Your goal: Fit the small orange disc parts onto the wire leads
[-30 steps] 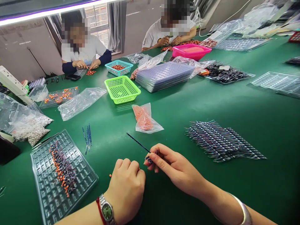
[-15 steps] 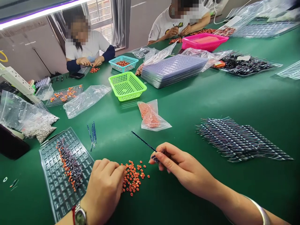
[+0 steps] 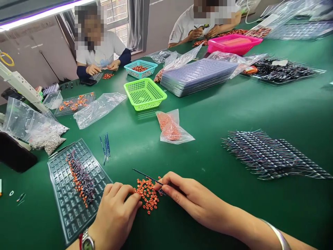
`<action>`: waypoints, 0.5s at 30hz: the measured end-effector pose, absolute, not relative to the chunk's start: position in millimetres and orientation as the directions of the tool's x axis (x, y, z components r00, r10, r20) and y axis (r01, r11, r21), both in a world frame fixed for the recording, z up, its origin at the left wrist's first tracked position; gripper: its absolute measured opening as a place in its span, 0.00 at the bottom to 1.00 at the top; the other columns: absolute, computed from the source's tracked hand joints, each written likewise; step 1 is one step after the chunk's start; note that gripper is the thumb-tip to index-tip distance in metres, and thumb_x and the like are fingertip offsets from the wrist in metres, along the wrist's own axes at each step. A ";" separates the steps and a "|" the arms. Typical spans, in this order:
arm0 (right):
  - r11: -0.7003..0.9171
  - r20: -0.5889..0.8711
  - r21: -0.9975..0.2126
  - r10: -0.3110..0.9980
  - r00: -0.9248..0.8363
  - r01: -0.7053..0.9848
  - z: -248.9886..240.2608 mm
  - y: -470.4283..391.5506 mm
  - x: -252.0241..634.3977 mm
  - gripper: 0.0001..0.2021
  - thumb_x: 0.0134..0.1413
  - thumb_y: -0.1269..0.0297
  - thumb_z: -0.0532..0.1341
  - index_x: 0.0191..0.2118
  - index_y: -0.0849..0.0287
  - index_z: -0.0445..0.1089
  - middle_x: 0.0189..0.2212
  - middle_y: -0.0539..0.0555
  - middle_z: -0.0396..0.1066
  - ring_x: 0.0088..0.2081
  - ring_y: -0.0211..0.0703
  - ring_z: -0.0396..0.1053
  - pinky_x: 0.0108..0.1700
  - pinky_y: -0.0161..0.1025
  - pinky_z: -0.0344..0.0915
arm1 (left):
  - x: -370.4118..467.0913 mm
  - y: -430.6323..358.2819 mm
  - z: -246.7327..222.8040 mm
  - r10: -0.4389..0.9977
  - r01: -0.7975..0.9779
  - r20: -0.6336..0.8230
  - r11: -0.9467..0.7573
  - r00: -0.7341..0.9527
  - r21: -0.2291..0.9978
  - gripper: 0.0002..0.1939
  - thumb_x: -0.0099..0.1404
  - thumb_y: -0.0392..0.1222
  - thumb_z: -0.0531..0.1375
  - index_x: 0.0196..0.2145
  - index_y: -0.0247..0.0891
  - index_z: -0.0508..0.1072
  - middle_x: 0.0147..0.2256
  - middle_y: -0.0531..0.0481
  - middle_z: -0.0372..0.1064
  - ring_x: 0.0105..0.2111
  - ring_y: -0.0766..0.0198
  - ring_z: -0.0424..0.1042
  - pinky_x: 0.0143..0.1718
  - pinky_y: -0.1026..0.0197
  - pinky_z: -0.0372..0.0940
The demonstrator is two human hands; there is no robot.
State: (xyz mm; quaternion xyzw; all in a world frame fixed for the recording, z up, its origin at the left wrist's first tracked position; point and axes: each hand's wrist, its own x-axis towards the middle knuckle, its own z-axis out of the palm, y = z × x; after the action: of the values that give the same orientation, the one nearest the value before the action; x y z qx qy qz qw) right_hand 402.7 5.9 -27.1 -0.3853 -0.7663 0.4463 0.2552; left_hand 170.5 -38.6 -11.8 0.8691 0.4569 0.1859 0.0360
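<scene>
One dark strip (image 3: pixel 145 175), pinched in the right hand (image 3: pixel 191 196), has moved over the orange pieces (image 3: pixel 152 202), putting both near the curled left hand (image 3: pixel 116 206), contents unclear.

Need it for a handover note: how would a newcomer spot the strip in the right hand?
On the green table, find the loose orange rings near the two hands. The thin dark strip runs over them, its end in the grip of the right hand. Unlike it, the blue strips beyond the grid tray lie loose.
</scene>
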 end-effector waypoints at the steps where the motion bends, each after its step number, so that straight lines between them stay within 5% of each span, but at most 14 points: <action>1: 0.293 0.046 -0.884 0.829 -0.557 0.364 -27.1 6.8 403.1 0.20 0.71 0.49 0.44 0.36 0.55 0.64 0.28 0.51 0.69 0.27 0.42 0.66 0.31 0.37 0.65 | 171.6 -35.6 -11.5 0.814 0.784 0.288 -0.571 0.504 0.242 0.06 0.69 0.33 0.55 0.40 0.39 0.71 0.37 0.51 0.71 0.35 0.60 0.65 0.37 0.55 0.57; 15: 0.330 0.070 -0.885 0.793 -0.605 0.329 -26.8 7.0 407.1 0.19 0.71 0.51 0.45 0.34 0.55 0.64 0.27 0.51 0.69 0.25 0.41 0.64 0.28 0.36 0.63 | 194.4 -14.3 -15.1 0.796 0.762 0.250 -0.602 0.551 0.240 0.05 0.69 0.37 0.57 0.41 0.39 0.73 0.40 0.52 0.74 0.37 0.59 0.68 0.38 0.53 0.58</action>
State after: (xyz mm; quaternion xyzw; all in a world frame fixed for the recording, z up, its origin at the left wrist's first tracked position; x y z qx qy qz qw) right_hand 407.1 7.0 -26.8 -0.3624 -0.7738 0.4515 0.2568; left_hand 194.4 -14.3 -15.1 0.8791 0.4430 0.1681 0.0515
